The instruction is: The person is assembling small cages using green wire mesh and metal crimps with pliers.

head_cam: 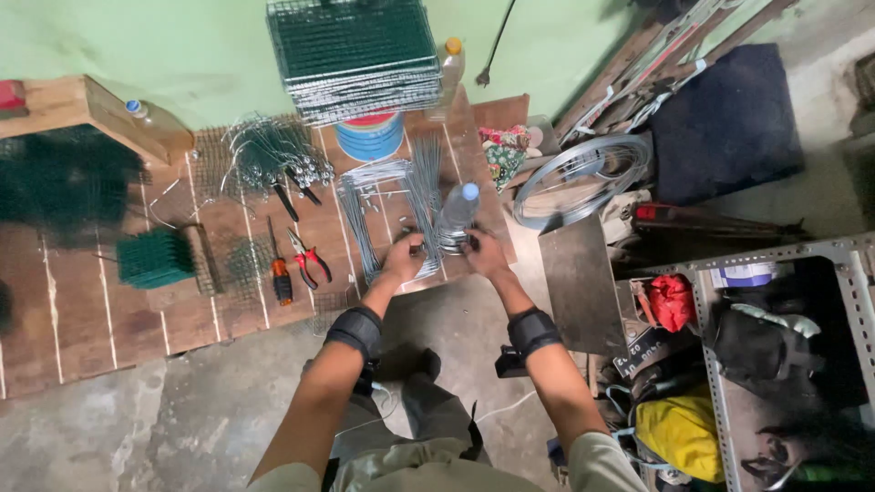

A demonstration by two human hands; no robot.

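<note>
My left hand (402,258) and my right hand (484,252) are both closed around a small bundle of bent grey wire pieces (444,242) at the near edge of a low wooden platform (137,314). A clear plastic bottle with a blue cap (458,208) lies on the platform just beyond the bundle, between my hands. Long bent wire rods (383,205) lie in rows right behind my left hand. Black bands wrap both wrists.
Red-handled pliers (310,260), an orange screwdriver (279,264) and green mesh pieces (155,257) lie to the left. A stack of wire mesh panels (357,55) sits on blue tape rolls (372,137) at the back. A wire coil (579,178), a metal plate (579,287) and a cluttered metal rack (775,355) stand to the right.
</note>
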